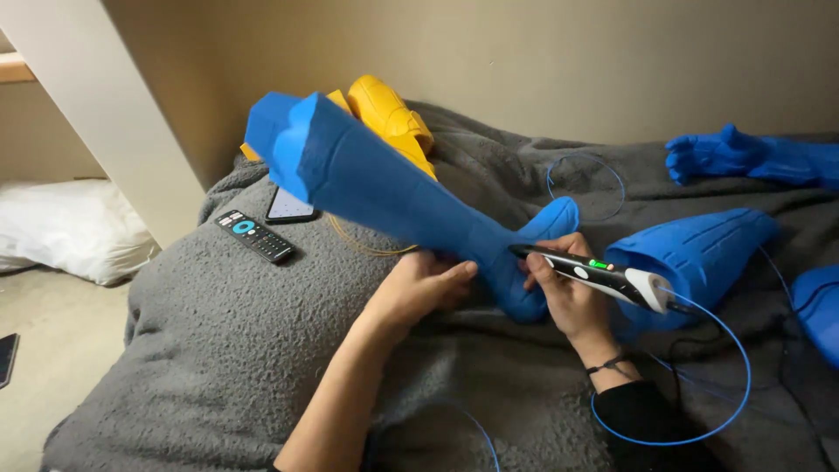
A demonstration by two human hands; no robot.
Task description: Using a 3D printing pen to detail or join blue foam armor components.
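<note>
The right hand (pixel 568 293) gripped the pen (pixel 594 274), tip pointing left at the long blue part (pixel 393 197), which the left hand (pixel 419 284) held.

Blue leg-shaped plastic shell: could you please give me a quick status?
Left hand steadies blue leg-shaped plastic shell. Right hand holds black-and-white pen tool, tip at shell. Nothing in the way.

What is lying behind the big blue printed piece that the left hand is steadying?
Behind the big blue piece a yellow printed part sticks out, resting on the grey blanket. Its lower portion is covered by the blue piece, so its full shape cannot be seen.
</note>
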